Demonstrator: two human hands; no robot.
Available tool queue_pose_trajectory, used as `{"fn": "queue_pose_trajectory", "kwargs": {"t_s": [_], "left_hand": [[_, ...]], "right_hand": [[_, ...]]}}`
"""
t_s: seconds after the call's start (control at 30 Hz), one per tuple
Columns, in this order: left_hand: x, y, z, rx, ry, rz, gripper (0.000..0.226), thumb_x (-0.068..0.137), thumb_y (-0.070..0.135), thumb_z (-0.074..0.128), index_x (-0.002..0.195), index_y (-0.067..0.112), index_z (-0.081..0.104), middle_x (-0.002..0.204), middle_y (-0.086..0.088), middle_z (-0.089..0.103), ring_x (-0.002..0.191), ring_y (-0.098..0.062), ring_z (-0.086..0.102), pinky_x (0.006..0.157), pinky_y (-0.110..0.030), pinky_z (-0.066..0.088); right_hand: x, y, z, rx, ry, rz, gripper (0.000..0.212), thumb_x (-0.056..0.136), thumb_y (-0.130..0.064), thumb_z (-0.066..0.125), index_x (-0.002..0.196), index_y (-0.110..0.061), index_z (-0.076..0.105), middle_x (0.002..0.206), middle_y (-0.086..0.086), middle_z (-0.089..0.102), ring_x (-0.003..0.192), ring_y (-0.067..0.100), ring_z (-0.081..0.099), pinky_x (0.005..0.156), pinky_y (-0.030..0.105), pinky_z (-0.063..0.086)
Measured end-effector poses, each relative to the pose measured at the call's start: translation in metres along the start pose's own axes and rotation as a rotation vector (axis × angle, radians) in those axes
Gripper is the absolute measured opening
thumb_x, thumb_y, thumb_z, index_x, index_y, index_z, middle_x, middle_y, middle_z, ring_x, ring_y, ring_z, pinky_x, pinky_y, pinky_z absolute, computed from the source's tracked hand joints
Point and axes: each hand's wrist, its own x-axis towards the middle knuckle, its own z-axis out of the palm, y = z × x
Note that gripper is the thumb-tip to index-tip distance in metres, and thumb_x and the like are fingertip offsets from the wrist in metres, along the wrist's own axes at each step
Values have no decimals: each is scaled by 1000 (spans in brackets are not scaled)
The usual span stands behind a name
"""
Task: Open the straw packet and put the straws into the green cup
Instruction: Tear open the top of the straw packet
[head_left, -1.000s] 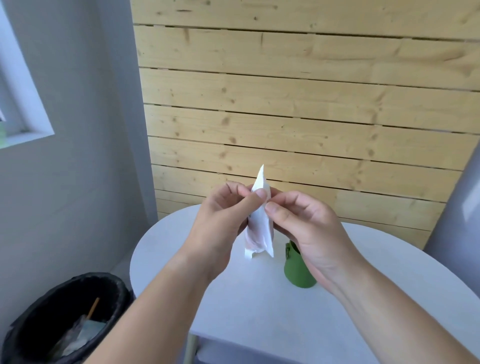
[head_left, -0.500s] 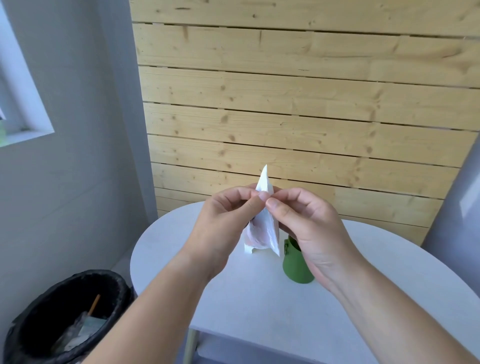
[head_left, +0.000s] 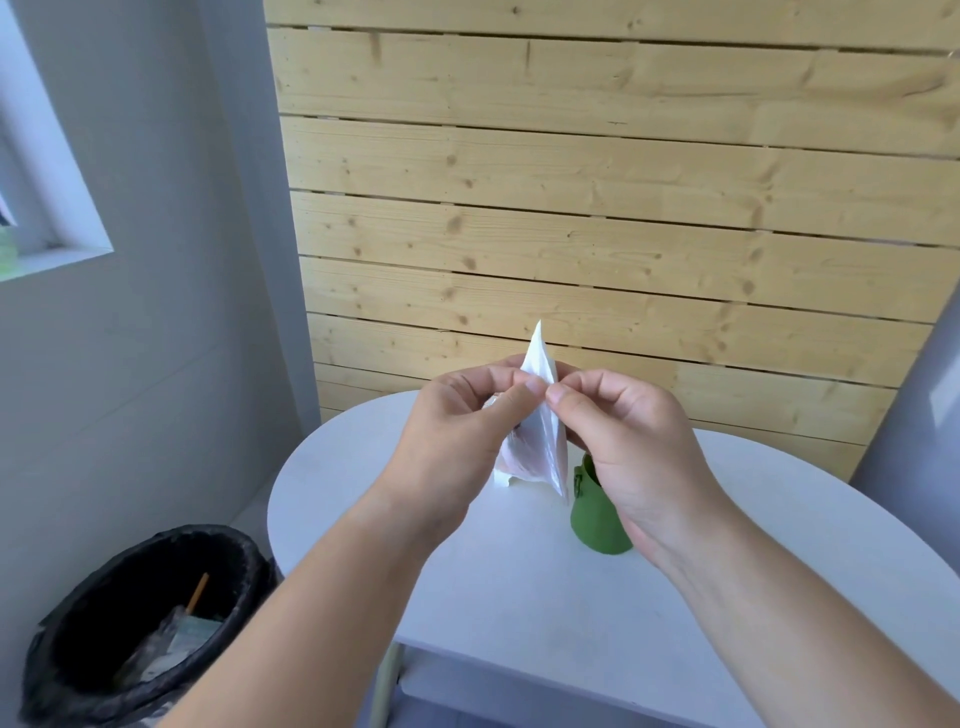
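Between fingertips: straw packet (head_left: 540, 421) pinched upright, sealed
left hand (head_left: 447, 441): closed on packet
right hand (head_left: 634, 441): closed on packet
below right fingers: green cup (head_left: 595, 514) on table (head_left: 519, 597)

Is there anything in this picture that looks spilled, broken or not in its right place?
Nothing stands out. Both hands, the left hand and the right hand, pinch the straw packet above the white table. The green cup stands upright there, partly hidden by the right hand. Nothing is spilled on the table.
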Motion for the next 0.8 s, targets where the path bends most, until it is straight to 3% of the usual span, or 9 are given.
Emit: {"fn": "queue_pose_trajectory", "kwargs": {"t_s": [0.13, 0.27, 0.33, 0.43, 0.57, 0.67, 0.73, 0.8], "left_hand": [[1, -4, 3, 50, 40, 13, 35, 94, 26, 67, 102, -7, 74, 134, -8, 72, 120, -23, 71, 102, -35, 56], [-2, 0, 8, 161, 80, 7, 23, 101, 12, 67, 91, -7, 72, 126, 2, 74, 104, 8, 69, 74, -3, 49], [-3, 0, 9, 204, 99, 2, 22, 101, 9, 65, 90, -9, 71, 122, 8, 73, 95, 16, 66, 66, 3, 44], [1, 0, 4, 258, 181, -10, 22, 99, 16, 68, 83, 2, 71, 126, 14, 71, 104, 8, 66, 66, 2, 43], [2, -1, -4, 240, 215, -46, 22, 96, 22, 72, 76, 13, 72, 128, 14, 71, 109, 3, 67, 82, -18, 52], [-1, 2, 3, 266, 182, -44, 20, 95, 23, 73, 77, 14, 76, 127, 17, 70, 103, 14, 65, 70, -2, 46], [-3, 2, 5, 296, 173, -35, 17, 94, 24, 74, 79, 15, 77, 127, 21, 69, 110, 18, 60, 74, -5, 42], [-2, 2, 6, 302, 166, -33, 17, 93, 25, 75, 80, 15, 77, 128, 22, 68, 116, 18, 56, 80, -11, 38]], "right_hand": [[-1, 4, 1, -1, 20, 3, 24, 91, -19, 66, 67, -18, 69, 104, -3, 79, 102, 25, 73, 101, 55, 51], [0, 7, 2, -14, 50, 17, 20, 86, -26, 66, 67, -18, 70, 116, -10, 75, 107, 19, 71, 99, 52, 53], [0, 9, 3, -40, 75, 37, 19, 80, -32, 65, 69, -17, 71, 117, -10, 75, 106, 18, 72, 95, 50, 56], [6, 8, -5, 16, 187, 64, 19, 84, -26, 66, 75, -11, 71, 109, -1, 78, 95, 24, 76, 88, 46, 60], [9, 1, -15, 5, 257, 35, 13, 93, -16, 66, 80, -15, 66, 83, -3, 78, 85, 24, 76, 82, 38, 61], [4, 6, -12, -164, 176, -57, 9, 89, -30, 72, 94, -24, 68, 97, -9, 78, 95, 11, 73, 86, 38, 58], [1, 8, -10, -231, 102, -93, 17, 90, -38, 71, 106, -33, 69, 110, -14, 75, 102, 5, 71, 84, 37, 57], [1, 6, -10, -238, 52, -87, 24, 97, -34, 61, 120, -36, 68, 110, -15, 75, 95, 3, 72, 70, 32, 59]]}}
